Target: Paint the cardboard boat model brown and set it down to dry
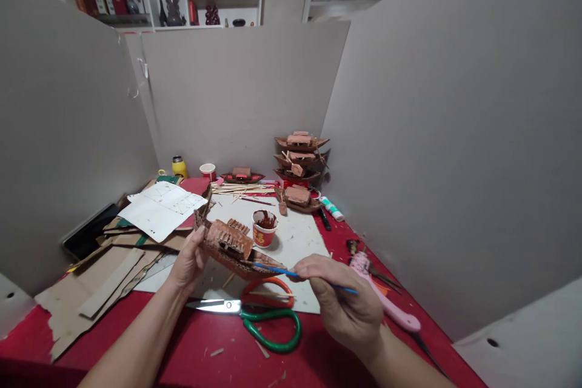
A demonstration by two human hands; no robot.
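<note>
My left hand [193, 257] is closed on one end of a brown cardboard model boat [231, 237], holding it tilted above the table. The boat has a ridged, arched cabin roof in the middle. A thin blue paintbrush [336, 287] is pinched in my right hand [348, 303], its tip against the deck near the boat's right end. Just behind the boat stands a red and white paper cup [265, 236] with dark brown paint inside. Below the boat lie scissors [273, 328] with one green and one orange handle.
Several finished-looking model boats [297, 194] are stacked at the back right. Cardboard pieces [109, 279] and a white drawing sheet [159, 209] lie on the left. A pink glue gun [395, 309] rests at right. Thin sticks [240, 188], a yellow bottle [179, 168] and grey partitions [236, 91] are behind.
</note>
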